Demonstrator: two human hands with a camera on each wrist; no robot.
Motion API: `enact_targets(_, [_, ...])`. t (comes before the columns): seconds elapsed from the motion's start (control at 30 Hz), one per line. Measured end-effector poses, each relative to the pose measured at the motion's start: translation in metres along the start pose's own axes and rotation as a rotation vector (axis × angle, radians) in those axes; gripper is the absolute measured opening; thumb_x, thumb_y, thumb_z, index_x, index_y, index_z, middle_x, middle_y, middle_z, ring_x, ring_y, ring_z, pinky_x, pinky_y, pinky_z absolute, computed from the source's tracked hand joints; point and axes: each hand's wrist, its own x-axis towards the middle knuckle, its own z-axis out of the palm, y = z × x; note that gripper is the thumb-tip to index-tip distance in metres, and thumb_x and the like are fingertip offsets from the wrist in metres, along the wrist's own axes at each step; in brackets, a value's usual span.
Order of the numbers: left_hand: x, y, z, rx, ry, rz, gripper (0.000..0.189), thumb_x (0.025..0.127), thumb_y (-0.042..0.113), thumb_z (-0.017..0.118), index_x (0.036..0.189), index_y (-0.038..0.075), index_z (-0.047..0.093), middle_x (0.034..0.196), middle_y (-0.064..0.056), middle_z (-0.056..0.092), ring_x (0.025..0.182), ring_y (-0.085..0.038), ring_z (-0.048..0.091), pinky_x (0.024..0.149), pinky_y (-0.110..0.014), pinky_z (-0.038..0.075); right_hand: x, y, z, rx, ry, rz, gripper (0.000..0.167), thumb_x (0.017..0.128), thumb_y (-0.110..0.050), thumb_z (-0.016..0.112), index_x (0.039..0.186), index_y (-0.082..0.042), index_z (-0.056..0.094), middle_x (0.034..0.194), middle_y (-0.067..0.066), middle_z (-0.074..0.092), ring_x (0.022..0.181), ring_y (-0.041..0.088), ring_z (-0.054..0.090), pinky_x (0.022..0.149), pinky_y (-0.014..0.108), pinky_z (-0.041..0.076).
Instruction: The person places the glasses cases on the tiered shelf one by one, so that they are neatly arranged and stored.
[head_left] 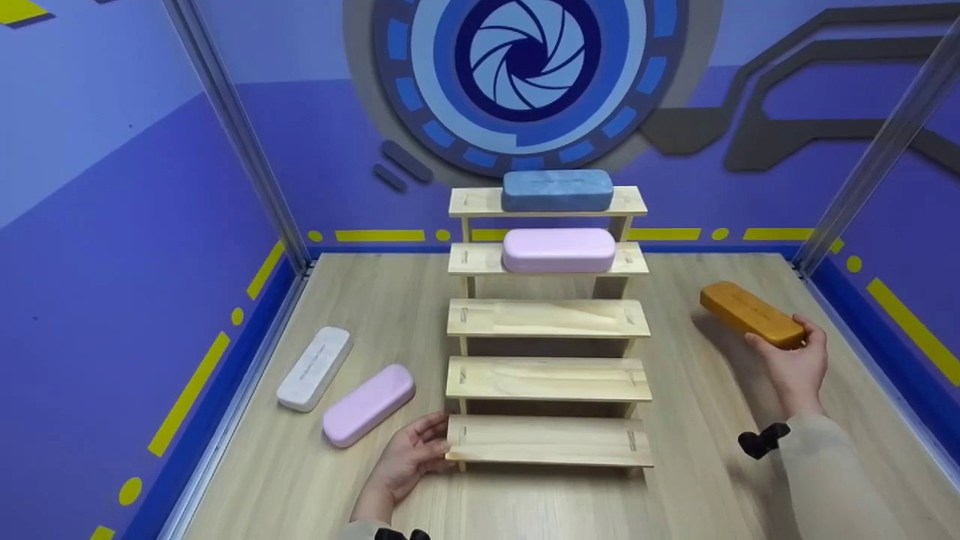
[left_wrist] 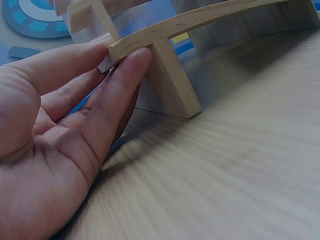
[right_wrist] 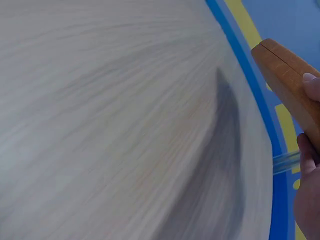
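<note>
My right hand (head_left: 802, 367) grips one end of an orange-brown glasses case (head_left: 750, 313) between thumb and fingers, to the right of a stepped wooden rack (head_left: 551, 441). The case is off the table; its shadow falls on the wood below in the right wrist view. At the rack's lowest step, my left hand (head_left: 405, 461) pinches the left end of the board, thumb and finger meeting at its corner (left_wrist: 122, 50) in the left wrist view. A blue glasses case (head_left: 557, 190) lies on the top step, and a pink glasses case (head_left: 559, 250) on the step below it.
Left of the rack, a white glasses case (head_left: 315, 369) and a second pink glasses case (head_left: 369, 406) lie slanted on the wooden table (head_left: 720, 480). Blue-purple printed walls (head_left: 247, 187) with metal corner posts (head_left: 244, 135) enclose the table at the back and sides.
</note>
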Motion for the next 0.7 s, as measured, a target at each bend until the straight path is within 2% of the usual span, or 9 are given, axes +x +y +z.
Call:
enact_targets(0.27, [0.000,0.001,0.001,0.004,0.000,0.000,0.071,0.094,-0.001,0.065,0.153,-0.015,0.027,0.128,-0.002,0.063,0.110,-0.016,0.067,0.084,-0.030,0.063,-0.005,-0.027,-0.002,0.127,0.037,-0.017,0.083,0.089,-0.020,0.080,0.157,-0.029,0.032,0.168,0.000,0.028,0.151,0.016,0.035,0.122,0.025,0.036])
enact_targets(0.43, [0.000,0.002,0.001,-0.006,-0.006,-0.007,0.074,0.095,0.000,0.065,0.154,-0.015,0.024,0.129,-0.002,0.062,0.111,-0.016,0.066,0.083,-0.030,0.064,-0.013,-0.048,-0.003,0.267,0.052,-0.018,0.083,0.085,-0.008,0.083,0.153,-0.028,0.039,0.162,-0.005,0.036,0.147,0.013,0.039,0.112,0.014,0.042])
enact_targets(0.7, [0.000,0.001,0.001,-0.005,-0.004,-0.013,0.075,0.095,-0.001,0.064,0.155,-0.015,0.021,0.131,-0.004,0.061,0.113,-0.016,0.065,0.083,-0.030,0.064,-0.027,-0.074,-0.006,0.372,0.048,-0.086,0.081,0.082,-0.001,0.083,0.148,-0.028,0.045,0.154,-0.005,0.045,0.144,0.013,0.044,0.097,0.006,0.049])
